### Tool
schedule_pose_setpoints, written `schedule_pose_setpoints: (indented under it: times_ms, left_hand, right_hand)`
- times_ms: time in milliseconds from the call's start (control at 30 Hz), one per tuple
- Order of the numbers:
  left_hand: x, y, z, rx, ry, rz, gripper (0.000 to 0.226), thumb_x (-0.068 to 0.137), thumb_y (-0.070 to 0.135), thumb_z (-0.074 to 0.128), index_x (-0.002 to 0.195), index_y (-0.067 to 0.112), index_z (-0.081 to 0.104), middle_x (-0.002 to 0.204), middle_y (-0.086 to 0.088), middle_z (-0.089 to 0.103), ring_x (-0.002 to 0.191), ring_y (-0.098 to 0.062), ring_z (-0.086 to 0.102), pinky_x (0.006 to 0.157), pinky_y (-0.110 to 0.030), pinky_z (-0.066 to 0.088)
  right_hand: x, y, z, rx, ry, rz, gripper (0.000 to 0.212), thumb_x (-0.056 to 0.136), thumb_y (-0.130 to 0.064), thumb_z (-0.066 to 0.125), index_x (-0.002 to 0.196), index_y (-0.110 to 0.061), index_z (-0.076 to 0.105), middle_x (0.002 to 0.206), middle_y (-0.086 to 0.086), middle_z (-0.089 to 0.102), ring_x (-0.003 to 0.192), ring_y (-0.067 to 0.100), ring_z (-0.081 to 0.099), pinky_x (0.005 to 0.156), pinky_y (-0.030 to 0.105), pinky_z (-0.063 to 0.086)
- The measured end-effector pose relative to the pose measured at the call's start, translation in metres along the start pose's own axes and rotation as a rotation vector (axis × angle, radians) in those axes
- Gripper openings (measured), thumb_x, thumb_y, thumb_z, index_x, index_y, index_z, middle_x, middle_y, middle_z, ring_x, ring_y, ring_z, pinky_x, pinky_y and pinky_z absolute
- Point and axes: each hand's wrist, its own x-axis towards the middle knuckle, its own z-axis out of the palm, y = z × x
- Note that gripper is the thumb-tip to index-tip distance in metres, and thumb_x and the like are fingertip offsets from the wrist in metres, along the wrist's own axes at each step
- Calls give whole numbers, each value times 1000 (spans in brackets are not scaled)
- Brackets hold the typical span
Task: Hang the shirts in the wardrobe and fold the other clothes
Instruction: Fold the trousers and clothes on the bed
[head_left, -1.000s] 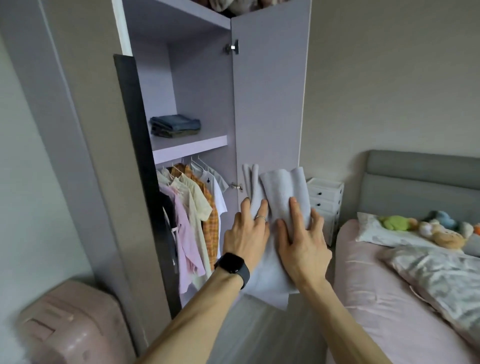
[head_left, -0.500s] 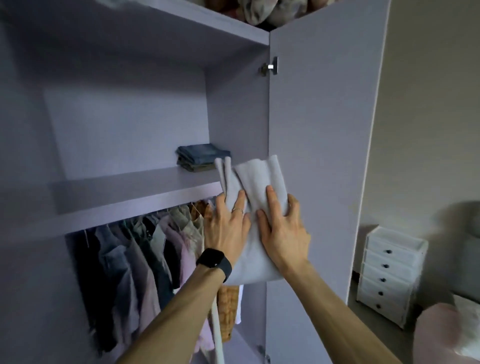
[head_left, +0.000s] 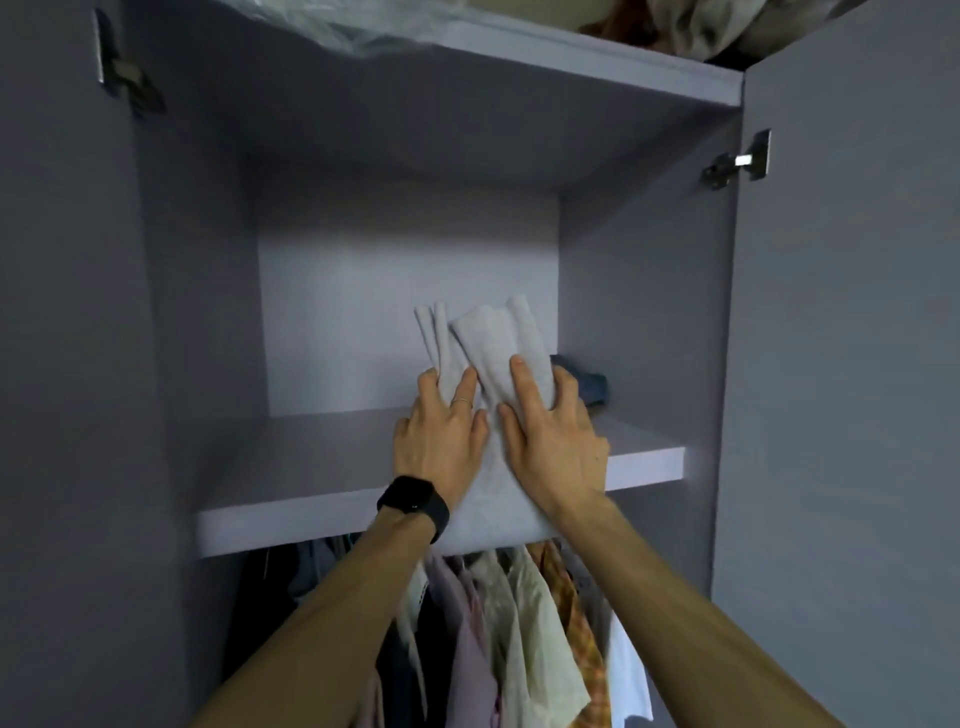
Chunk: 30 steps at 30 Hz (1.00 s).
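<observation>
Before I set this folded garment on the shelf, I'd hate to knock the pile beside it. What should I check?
1. Grip by left hand and right hand on folded grey garment: ok.
2. Fold neat: not ok, far ends fan apart.
3. Bare shelf left of the dark folded clothes: ok.
4. Garment clear of that pile: cannot tell, right hand hides it.
5. Garment fully over shelf: not ok, near end overhangs the edge.

folded garment (head_left: 498, 343) now carried over the shelf (head_left: 311, 467).

The single head-worn camera faces straight into the open wardrobe (head_left: 405, 260), close to its shelf (head_left: 311, 467).
</observation>
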Motion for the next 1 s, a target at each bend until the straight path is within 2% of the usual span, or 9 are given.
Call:
schedule_pose_setpoints:
  times_ms: [167,333,433,500,567,633,667,767,1000]
  left_hand:
    - [62,-44,32,58,13,-28,55,103,45,39,155,28,26,134,-9,29,102,-29,56,86,-44,50]
    - [103,-86,72,29,-26,-66,50,102,39,44,149,26,34,126,-8,34,90,-30,57,80,-44,53]
    - [122,-104,93,36,-99,-108,46,101,36,46,145,26,39,126,-9,33,89,-31,58,78,-45,54]
    - [133,-118,113,52,-227,-173,46,100,36,48,145,27,41,131,-10,31,93,-33,60,82,-43,54]
    - [141,-135,134,62,-461,-271,56,99,41,47,152,29,33,151,-12,17,116,-36,55,99,-42,48]
    - [144,-148,149,89,-699,-428,64,97,55,39,156,36,22,162,-9,1,141,-34,32,115,-43,31]
    - [146,-151,154,108,-758,-490,65,95,61,36,156,41,21,162,-9,3,144,-35,25,118,-46,26]
    - [153,-155,161,106,-800,-546,67,93,66,38,154,47,21,162,-8,6,147,-35,16,119,-49,21]
    - [157,-153,155,0,-823,-582,70,96,65,42,157,41,20,166,-12,0,150,-33,18,119,-38,20]
  right_hand:
    - [65,-6,69,-9,3,-66,56,103,-50,42,155,-32,29,145,15,40,105,34,60,57,44,55]
    - [109,-5,138,23,-46,-107,55,103,-49,45,153,-30,32,135,16,45,92,31,63,51,40,53]
    - [128,-1,171,10,-164,-88,56,104,-50,40,155,-30,29,136,15,42,96,32,62,58,39,52]
    - [137,2,195,-16,-272,-97,56,104,-48,39,155,-30,27,137,15,39,99,34,62,67,39,51]
    - [144,2,215,-76,-431,-123,54,104,-46,38,154,-29,27,140,15,36,108,35,59,74,38,47]
    - [152,5,230,-147,-630,-122,51,104,-45,37,152,-26,31,145,15,33,122,35,49,84,38,42]
    - [155,9,237,-156,-705,-107,51,104,-46,34,151,-25,34,148,14,32,129,35,41,93,41,41]
    - [161,23,248,-67,-855,-32,56,103,-50,27,154,-25,30,156,12,27,139,36,30,112,49,33]
    - [169,28,252,14,-958,71,66,100,-57,28,159,-28,19,164,7,20,148,36,22,119,50,24]
